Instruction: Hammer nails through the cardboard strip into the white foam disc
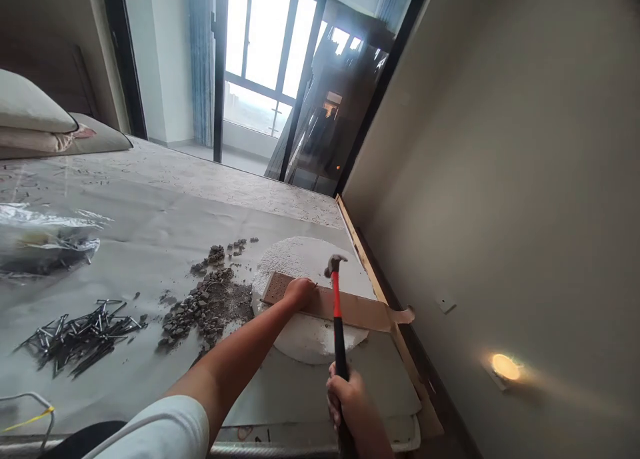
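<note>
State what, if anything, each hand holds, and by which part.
Right hand: claw hammer, by its black grip. Left hand: on the brown board; any hold is unclear.

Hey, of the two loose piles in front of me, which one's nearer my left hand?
The pile of crumbled grey lumps, beside the white disc; the nail pile lies farther left, away from your left hand.

The lone head view looked forward and down from above, close over the left hand (300,293) and right hand (350,400). It faced across the bed (240,191) toward the window (265,35) (the sliding-door frame (219,99) splayed upward), the wall (510,179) filling its right.
</note>
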Available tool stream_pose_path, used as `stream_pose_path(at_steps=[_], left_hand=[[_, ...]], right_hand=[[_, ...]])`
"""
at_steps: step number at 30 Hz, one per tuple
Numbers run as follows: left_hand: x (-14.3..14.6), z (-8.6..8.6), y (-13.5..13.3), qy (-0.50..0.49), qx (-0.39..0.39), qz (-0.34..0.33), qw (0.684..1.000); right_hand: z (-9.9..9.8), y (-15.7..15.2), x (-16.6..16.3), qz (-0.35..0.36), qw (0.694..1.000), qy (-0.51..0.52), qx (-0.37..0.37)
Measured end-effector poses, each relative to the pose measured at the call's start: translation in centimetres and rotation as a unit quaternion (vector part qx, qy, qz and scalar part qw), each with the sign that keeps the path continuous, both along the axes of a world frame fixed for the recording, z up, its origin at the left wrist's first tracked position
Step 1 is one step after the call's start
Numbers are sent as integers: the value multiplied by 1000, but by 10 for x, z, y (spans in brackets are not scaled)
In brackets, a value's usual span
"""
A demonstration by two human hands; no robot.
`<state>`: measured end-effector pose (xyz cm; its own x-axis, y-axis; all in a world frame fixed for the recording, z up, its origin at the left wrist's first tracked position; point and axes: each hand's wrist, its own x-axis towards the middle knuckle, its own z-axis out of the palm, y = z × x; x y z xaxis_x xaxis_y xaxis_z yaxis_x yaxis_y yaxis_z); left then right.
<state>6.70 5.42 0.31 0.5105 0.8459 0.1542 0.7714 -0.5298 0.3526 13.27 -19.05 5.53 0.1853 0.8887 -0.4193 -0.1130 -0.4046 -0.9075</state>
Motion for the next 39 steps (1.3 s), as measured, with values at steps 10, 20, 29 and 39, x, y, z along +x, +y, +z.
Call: stream_pose_path(at_steps=[10, 20, 29, 39], left_hand=[[1, -3, 2, -25, -30, 35, 999], [0, 0, 2, -21, -29, 24, 999], [1, -1, 2, -6, -11, 20, 1000], [2, -1, 3, -14, -36, 42, 998]], right_hand=[[1, -1, 1, 13, 1000, -12, -7], [-3, -2, 1, 34, 999, -6, -12], [-2, -1, 1, 39, 999, 7, -18], [-7, 1, -1, 43, 999, 11, -14]])
